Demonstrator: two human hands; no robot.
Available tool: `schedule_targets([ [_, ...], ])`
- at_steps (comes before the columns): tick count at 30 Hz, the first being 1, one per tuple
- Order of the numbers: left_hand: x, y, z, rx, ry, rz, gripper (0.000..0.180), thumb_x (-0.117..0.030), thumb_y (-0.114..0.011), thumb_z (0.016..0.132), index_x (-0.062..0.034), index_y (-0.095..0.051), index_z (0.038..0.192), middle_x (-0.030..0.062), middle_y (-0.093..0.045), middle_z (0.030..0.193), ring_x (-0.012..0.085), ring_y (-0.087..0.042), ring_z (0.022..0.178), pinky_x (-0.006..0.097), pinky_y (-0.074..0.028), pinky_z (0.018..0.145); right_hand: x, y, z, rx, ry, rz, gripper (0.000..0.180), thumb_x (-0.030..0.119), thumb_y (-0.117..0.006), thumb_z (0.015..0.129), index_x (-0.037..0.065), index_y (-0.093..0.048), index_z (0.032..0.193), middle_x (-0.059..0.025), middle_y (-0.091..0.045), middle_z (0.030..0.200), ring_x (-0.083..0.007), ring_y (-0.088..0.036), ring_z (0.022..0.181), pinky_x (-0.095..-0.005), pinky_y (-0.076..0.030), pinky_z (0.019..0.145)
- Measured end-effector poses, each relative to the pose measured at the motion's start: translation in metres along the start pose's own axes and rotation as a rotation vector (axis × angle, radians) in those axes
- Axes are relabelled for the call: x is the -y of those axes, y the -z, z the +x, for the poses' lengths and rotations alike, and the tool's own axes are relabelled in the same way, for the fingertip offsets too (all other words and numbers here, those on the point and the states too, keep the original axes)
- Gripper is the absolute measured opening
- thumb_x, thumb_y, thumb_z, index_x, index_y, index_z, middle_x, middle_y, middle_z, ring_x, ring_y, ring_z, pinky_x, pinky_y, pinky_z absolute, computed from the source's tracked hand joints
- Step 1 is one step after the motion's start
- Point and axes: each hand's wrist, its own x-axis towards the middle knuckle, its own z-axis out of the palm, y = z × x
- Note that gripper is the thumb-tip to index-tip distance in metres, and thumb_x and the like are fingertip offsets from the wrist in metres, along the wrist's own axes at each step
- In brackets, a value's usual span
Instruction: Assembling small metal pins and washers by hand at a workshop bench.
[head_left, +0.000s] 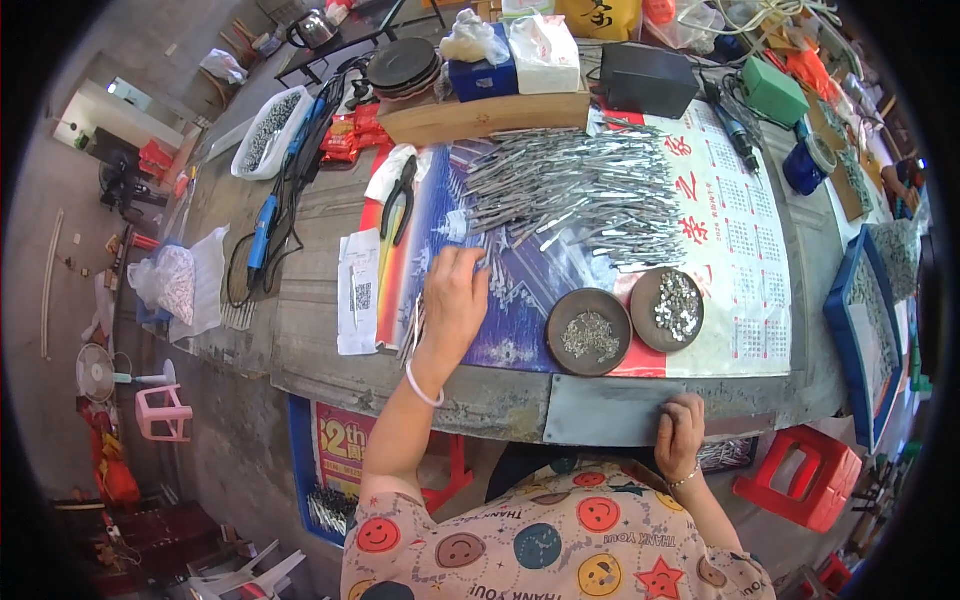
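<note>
At far left, the black pliers (402, 203) lie where a careless sweep might knock them into the metal strips (580, 200). The left hand (457, 300) reaches in with bent fingers at the pile's near-left edge; whether it pinches anything, I cannot tell. Pulling one strip from that tangle could drag others along. Near and right, the left bowl (600, 303) and right bowl (645, 305) of small pieces sit close together, so a bump might spill both. The right hand (682, 432) curls at the grey plate (600, 408), its grip unclear; pressing there could tip it.
</note>
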Motion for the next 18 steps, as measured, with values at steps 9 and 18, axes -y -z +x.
schedule_targets([
  [9,0.039,-0.052,0.050,0.079,-0.081,0.071,0.022,-0.008,-0.068,0.073,-0.0076,-0.056,0.091,0.0101,-0.052,0.091,0.0312,-0.052,0.090,0.043,-0.041,0.074,-0.005,0.002,-0.001,-0.034,-0.014,0.032,0.011,0.000,-0.056,0.075,0.001,-0.054,0.086,-0.0140,-0.055,0.085,-0.0348,-0.052,0.083,-0.0447,-0.042,0.080],
  [18,0.031,-0.020,0.037,0.100,-0.149,0.022,0.014,-0.006,-0.063,0.078,-0.0040,-0.052,0.087,0.0132,-0.054,0.086,0.0350,-0.054,0.083,0.044,-0.042,0.073,-0.002,0.004,0.001,-0.038,0.001,0.013,0.008,0.002,-0.059,0.074,0.002,-0.056,0.082,-0.0122,-0.055,0.084,-0.0322,-0.052,0.082,-0.0439,-0.041,0.081],
])
